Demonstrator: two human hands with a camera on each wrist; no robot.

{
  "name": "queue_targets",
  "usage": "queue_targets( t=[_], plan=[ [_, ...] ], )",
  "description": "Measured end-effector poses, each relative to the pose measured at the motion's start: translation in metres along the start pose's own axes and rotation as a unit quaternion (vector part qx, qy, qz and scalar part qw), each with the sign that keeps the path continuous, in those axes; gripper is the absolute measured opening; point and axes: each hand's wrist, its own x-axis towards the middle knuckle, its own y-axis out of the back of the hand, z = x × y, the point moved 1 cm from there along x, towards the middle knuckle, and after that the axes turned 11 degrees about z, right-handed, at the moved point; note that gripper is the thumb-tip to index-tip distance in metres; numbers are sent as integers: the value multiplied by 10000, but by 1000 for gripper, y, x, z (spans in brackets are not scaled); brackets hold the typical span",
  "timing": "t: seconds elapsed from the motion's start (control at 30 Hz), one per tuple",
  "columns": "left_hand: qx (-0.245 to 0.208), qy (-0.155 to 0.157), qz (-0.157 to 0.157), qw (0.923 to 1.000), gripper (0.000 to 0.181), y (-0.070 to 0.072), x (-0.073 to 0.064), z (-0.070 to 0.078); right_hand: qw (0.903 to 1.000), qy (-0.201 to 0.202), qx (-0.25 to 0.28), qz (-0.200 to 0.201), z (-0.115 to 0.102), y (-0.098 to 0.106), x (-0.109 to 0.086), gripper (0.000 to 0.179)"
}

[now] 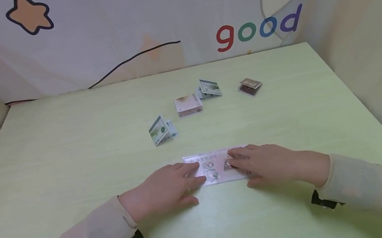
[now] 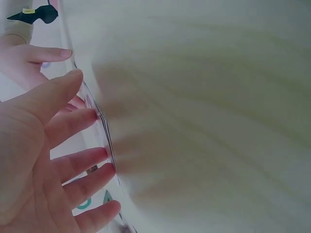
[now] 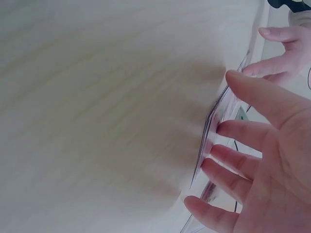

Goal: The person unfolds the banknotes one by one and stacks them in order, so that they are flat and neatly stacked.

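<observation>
Locate flat pink banknote [image 1: 219,169] on the near part of bench [image 1: 68,156], lengthwise from side to side, under fingertips of left hand [image 1: 164,188] at left end and of right hand [image 1: 272,164] at right end; read both hands as spread wide, with fingers fairly straight, touching from above and gripping nothing; expect possible skewing or sliding, most likely from unequal pressure between the two ends; guard against buckling along the bend visible in the wrist views, a probable result of an inward push; avoid a forward sweep of the left hand, a likely cause of toppling front green note [image 1: 159,132]; count two hands, one flat pink banknote and four folded pieces beyond; divide the latter into two green, namely the front green note and rear green note [image 1: 210,88], one pink block [image 1: 188,105] marked "20", just beside the rear green note with contact unconfirmed, and one brown folded note [image 1: 251,83], apart at right; leave layers in the flat pink banknote uncounted, with edges too fine to tell.
</observation>
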Motion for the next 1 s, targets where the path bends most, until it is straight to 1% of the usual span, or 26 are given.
queue_targets(
  t=[0.17,0.3,0.43,0.5,0.63,0.73,0.83,0.93,1.0],
  plan=[
    [-98,53,-101,9999,51,-1,-2,-1,9999,70,79,-27,4,-1,-2,67],
    [-165,167,-272,9994,55,-2,-4,-2,9998,161,20,-76,6,-1,-3,69],
    [-257,259,-415,9985,58,-2,-6,-1,9997,145,23,-187,7,-2,-3,69],
    [-311,278,-398,9983,58,-4,-6,-1,9996,79,175,-215,7,-2,-2,68],
    [-391,218,-112,9989,55,-4,-4,0,9966,-245,780,-89,10,2,7,53],
    [-445,174,87,9988,52,-4,-1,1,9904,-570,1246,186,16,8,17,40],
    [-472,149,221,9985,50,-4,2,2,9810,-885,1611,626,25,18,28,37],
    [-450,148,432,9979,48,-3,3,1,9638,-1213,2057,1186,38,27,42,35],
    [-498,181,611,9967,46,-1,3,0,9488,-1441,2391,1480,46,32,51,35]
  ],
)
